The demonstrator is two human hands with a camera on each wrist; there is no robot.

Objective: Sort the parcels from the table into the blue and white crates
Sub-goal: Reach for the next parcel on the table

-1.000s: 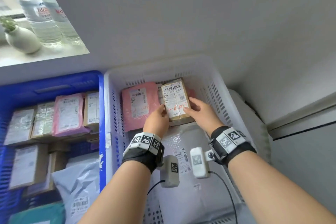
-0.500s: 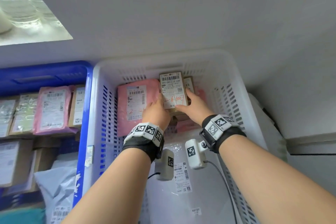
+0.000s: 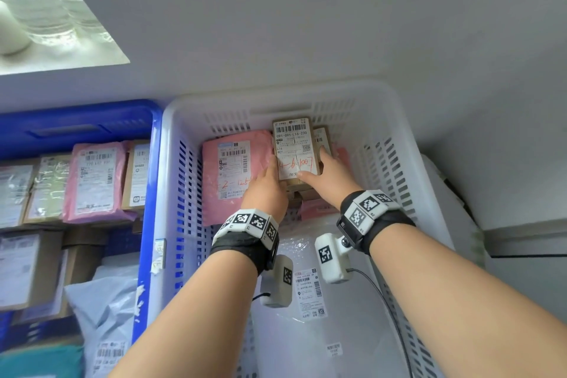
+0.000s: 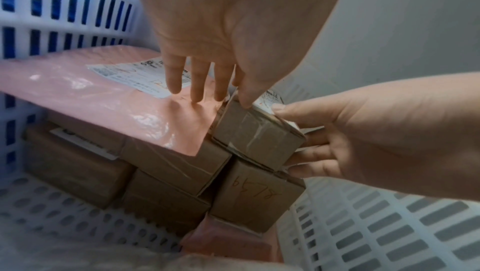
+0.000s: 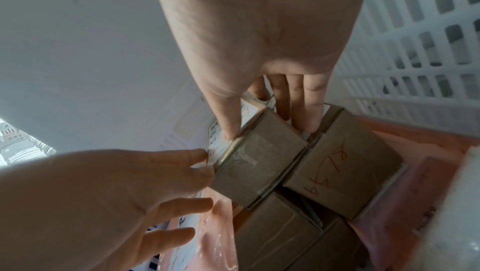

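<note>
Two hands, left (image 3: pixel 266 190) and right (image 3: pixel 329 181), grip taped cardboard box (image 3: pixel 294 150) inside slotted white crate (image 3: pixel 399 144).

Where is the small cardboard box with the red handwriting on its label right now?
The small cardboard box sits at the far end of the white crate, atop other boxes, right of the pink mailer, held between the left hand and right hand.
</note>
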